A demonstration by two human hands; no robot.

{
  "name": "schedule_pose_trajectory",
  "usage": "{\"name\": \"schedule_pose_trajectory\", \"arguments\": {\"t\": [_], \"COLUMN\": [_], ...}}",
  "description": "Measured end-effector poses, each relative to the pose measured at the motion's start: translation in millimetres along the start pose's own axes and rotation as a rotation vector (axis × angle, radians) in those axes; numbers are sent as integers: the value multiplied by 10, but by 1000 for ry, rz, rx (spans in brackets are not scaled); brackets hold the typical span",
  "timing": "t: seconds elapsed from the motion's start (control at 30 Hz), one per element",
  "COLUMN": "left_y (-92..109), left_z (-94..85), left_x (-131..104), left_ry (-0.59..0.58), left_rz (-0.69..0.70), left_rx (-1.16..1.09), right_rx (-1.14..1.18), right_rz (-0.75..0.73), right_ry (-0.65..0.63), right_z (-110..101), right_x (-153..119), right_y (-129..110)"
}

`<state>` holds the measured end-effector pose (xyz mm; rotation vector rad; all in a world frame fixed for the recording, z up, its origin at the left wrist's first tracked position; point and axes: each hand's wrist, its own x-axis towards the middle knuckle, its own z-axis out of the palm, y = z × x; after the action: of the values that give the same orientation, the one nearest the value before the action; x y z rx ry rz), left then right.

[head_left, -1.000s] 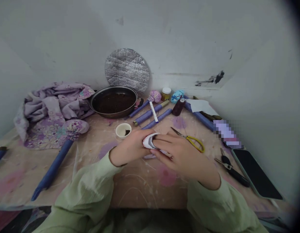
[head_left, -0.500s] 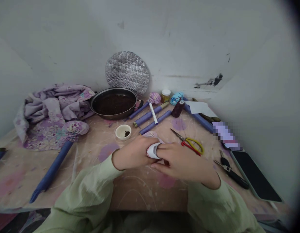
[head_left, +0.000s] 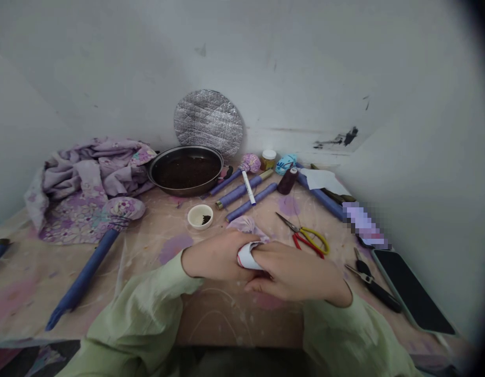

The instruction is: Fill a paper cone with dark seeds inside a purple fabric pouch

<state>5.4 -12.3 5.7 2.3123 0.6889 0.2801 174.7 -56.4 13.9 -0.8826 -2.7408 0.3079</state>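
A small white rolled strip with a red edge point(head_left: 249, 256) sits between my two hands, near the table's front middle. Closed round its left side is my left hand point(head_left: 217, 255). Fingers of my right hand point(head_left: 291, 270) reach into the roll's opening and press on it from the right. Just beyond my hands a piece of light purple cloth point(head_left: 246, 225) lies on the table. Scissors with a yellow and a red handle point(head_left: 305, 235) rest to the right, blades apart. A small white bowl point(head_left: 195, 215) with dark bits stands behind my left hand.
At the back are a dark pan point(head_left: 187, 170), blue-wrapped sticks point(head_left: 252, 201), a marker point(head_left: 249, 187), a thread spool point(head_left: 287, 181) and a jar point(head_left: 268, 159). Crumpled floral cloth point(head_left: 85, 183) fills the left; pliers point(head_left: 374, 288) and a phone point(head_left: 415, 290) lie right.
The view has tilted slightly, so things appear a little lower. The white roll has turned between my hands, and more of the purple cloth shows beyond them.
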Motion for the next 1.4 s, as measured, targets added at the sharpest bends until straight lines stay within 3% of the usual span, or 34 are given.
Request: {"name": "schedule_pose_trajectory", "arguments": {"t": [0.1, 0.23, 0.33, 0.5, 0.6, 0.7, 0.77, 0.87, 1.0, 1.13, 1.2, 1.3, 1.4], "left_y": [7, 20, -9, -134, -211, -245, -236, -193, -146, -128, -123, -113, -105], "left_z": [-23, -15, 5, -111, -249, -300, -250, -109, -11, -54, -82, -104, -113], "left_x": [-16, -25, -10, -48, -111, -121, -80, 19, 115, 138, 144, 158, 176], "left_ry": [-16, -32, -3, 221, 411, 685, 711, 630, 814, 889, 908, 934, 952], "left_rz": [25, -6, -1, 21, 33, 69, 134, 188, 204, 170, 118, 59, 77], "left_rx": [-5, -54, -90, -71, -94, -419, -737, -1085, -1341, -1536, -1606, -1667, -1753], "right_rx": [15, 33, 171, 653, 973, 1151, 1271, 1392, 1505, 1550, 1500, 1376, 1270], "right_rz": [17, 0, 10, 231, 407, 494, 482, 432, 364, 185, 200, 336, 471], "right_ry": [-39, 11, 10, 24, 205, 429, 464, 444, 347, 155, 140, 266, 473], "right_z": [5, -10, -3, 94, 140, 147, 151, 169, 162, 105, 91, 109, 149], "right_x": [5, 43, 89, 114, 104, 100, 102, 101, 73, 46, 47, 78, 126], "right_y": [-8, -26, 25, 224, 311, 323, 296, 241, 197, 141, 100, 46, 7]}}
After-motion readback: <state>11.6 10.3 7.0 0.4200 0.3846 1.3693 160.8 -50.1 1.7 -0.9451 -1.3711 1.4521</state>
